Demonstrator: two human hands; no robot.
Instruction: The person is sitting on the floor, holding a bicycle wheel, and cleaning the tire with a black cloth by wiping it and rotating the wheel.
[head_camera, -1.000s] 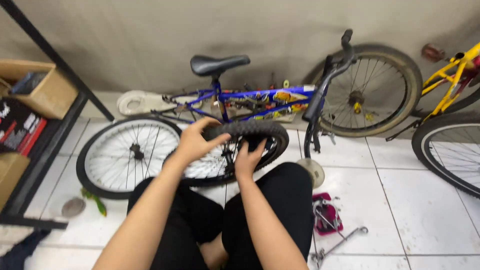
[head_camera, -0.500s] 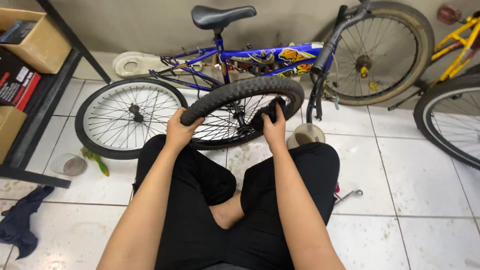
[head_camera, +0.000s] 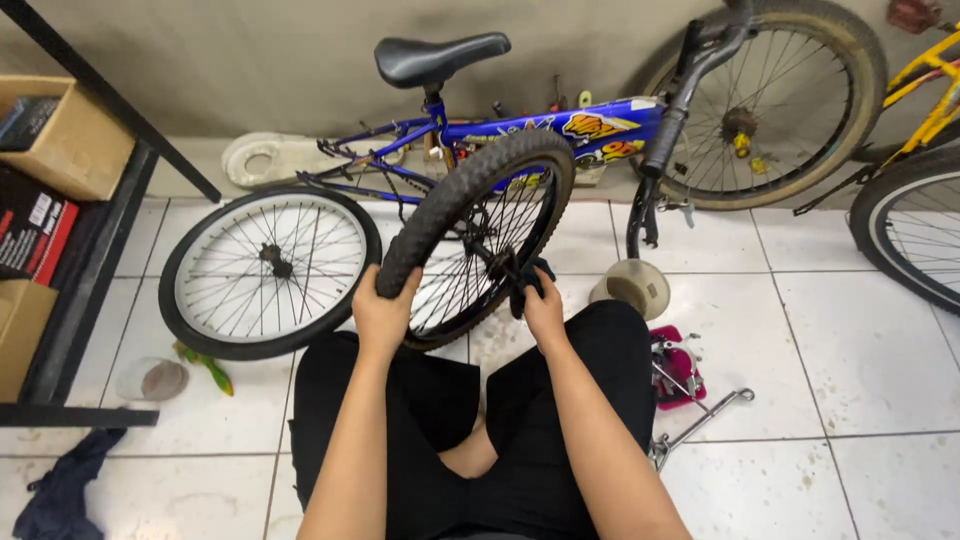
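A seated person in black trousers holds a loose bicycle wheel (head_camera: 478, 235) upright on its edge over the white tiled floor (head_camera: 850, 350), just in front of the knees. The left hand (head_camera: 385, 312) is clenched around the knobby black tyre at the wheel's lower left, fingers wrapped over the tread. The right hand (head_camera: 543, 308) grasps a dark cloth (head_camera: 528, 283) pressed against the spokes beside the hub. Behind the wheel, a blue bicycle (head_camera: 520, 130) with a black saddle (head_camera: 440, 58) stands along the wall at the floor's far edge, its rear wheel (head_camera: 268, 272) resting on the tiles to the left. A small pale bowl (head_camera: 632, 288) sits just beside the right knee, and a pink tool (head_camera: 678, 365) and a metal wrench (head_camera: 700, 425) lie near the right thigh. At the left edge of the floor stands a dark metal shelf (head_camera: 90, 260) carrying cardboard boxes (head_camera: 62, 135), with a blue rag (head_camera: 65, 490) crumpled below it. A yellow bicycle (head_camera: 925, 100) leans at the far right.
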